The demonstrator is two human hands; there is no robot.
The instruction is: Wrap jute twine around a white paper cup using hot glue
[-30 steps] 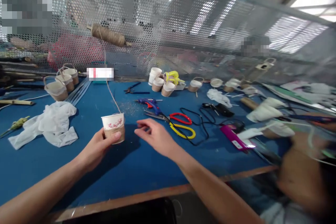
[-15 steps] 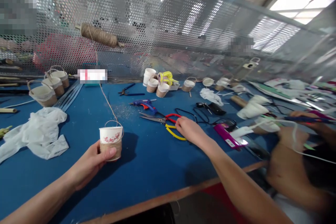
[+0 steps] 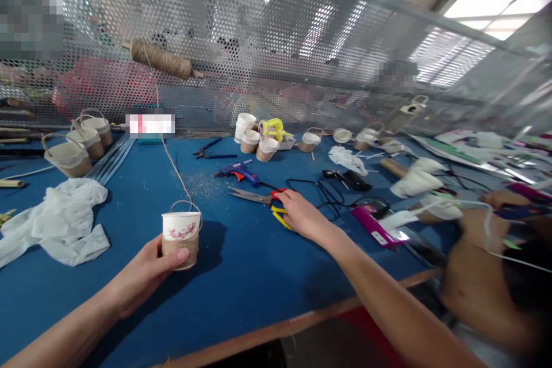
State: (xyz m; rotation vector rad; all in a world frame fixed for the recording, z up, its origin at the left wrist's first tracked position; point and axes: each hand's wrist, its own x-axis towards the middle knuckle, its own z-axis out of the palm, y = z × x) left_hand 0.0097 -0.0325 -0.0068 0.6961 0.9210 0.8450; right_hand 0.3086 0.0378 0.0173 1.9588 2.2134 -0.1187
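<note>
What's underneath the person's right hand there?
Scissors: their blades and parts of the red handle and yellow handle show beside the right hand. The rest of the handles is covered by it, so how its fingers meet them cannot be seen.

Two bare arms extended, left hand (image 3: 157, 267) gripping the cup (image 3: 181, 230), right hand (image 3: 299, 213) well to the cup's right.

The left forearm (image 3: 77, 322) slants up from the cup's near left, thumb (image 3: 178, 257) across its near side, the other fingers mostly hidden behind. The right forearm (image 3: 375, 287) slants in from the cup's near right, back of the hand upward, fingers (image 3: 279, 198) bent down, slightly farther off than the cup.
</note>
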